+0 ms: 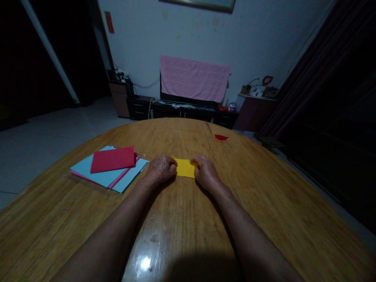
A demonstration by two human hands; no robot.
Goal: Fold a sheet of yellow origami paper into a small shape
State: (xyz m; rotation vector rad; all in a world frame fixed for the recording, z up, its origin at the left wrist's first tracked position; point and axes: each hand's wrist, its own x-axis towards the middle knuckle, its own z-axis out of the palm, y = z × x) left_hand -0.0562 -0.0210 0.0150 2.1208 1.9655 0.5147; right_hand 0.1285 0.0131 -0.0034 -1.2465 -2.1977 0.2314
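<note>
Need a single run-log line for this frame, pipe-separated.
left hand: grip on yellow paper, left edge | right hand: grip on its right edge | red paper boat: on table, far right

- Worn on the head, looking forward and down over the round desk (pixel 261 184).
- Placed close behind the hands (pixel 161 168), facing the far wall (pixel 132 43).

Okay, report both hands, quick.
Left hand: fingers closed on the yellow paper's left edge.
Right hand: fingers closed on its right edge.
</note>
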